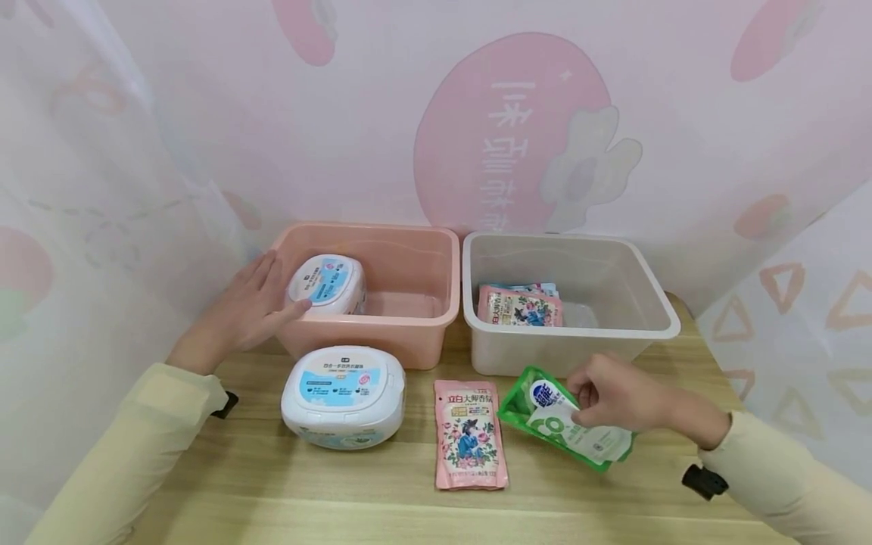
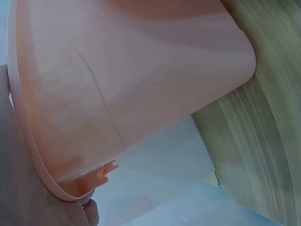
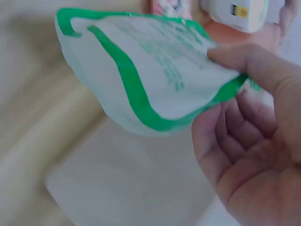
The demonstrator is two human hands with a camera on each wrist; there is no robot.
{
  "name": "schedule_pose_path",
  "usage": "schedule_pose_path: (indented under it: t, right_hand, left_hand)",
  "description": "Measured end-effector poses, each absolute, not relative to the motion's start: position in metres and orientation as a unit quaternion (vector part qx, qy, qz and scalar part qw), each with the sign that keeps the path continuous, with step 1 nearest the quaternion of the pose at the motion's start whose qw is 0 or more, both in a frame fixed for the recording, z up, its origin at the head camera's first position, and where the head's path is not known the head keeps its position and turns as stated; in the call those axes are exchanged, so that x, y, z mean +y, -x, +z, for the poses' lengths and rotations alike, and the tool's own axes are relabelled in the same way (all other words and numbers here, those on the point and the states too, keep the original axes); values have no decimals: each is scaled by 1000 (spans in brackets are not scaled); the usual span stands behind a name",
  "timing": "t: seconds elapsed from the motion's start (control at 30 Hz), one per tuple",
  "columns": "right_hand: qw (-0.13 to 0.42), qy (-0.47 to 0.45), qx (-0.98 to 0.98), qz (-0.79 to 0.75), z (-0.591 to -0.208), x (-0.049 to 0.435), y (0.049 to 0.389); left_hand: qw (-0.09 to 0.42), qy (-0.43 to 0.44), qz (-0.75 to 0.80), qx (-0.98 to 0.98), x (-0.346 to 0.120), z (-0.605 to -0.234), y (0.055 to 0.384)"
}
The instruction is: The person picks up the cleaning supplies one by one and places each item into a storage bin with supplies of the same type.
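- The right hand [image 1: 616,393] pinches a green and white pouch [image 1: 568,424], a soft flat refill bag with a bright green border, a white face, a blue round logo near the top and large green print below.
- On the right wrist view the pouch [image 3: 150,80] shows its pale back with a green seam looping round the edge and small green print; the picture is blurred, so the lettering cannot be read.
- The thumb [image 3: 249,61] lies on the upper face of the pouch at its corner, the other fingers curl beneath it, and the rest of the bag hangs out beyond the fingers, tilted.
- The pouch sits low over the bench [image 1: 272,484], just in front of the clear bin [image 1: 654,303]; whether its lower end touches the wood cannot be told.
- The left hand [image 1: 248,310] is at the left wall of the pink bin [image 1: 409,257], fingers mostly straight, thumb tip against a white lidded tub [image 1: 327,284] that leans inside the bin.
- A larger white tub [image 1: 344,393] stands on the bench in front of the pink bin.
- A pink floral pouch [image 1: 470,435] lies flat between that tub and the green pouch.
- More pink sachets [image 1: 521,306] lie stacked in the clear bin.
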State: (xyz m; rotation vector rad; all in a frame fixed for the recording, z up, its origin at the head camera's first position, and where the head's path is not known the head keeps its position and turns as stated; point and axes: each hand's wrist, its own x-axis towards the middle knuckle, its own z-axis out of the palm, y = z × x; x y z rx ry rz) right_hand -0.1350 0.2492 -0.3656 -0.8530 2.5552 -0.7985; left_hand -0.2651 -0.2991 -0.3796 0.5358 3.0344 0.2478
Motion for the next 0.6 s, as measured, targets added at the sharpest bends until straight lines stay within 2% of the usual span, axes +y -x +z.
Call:
schedule_pose_path:
  t: [0.33,0.6]
  right_hand:
    - [151,370,893,-207,-278,246,142]
    - [120,339,922,-143,-218,249,166]
  left_hand:
    - [24,-172,82,981,-298,-378,265]
    - [25,-174,88,981,-297,-376,264]
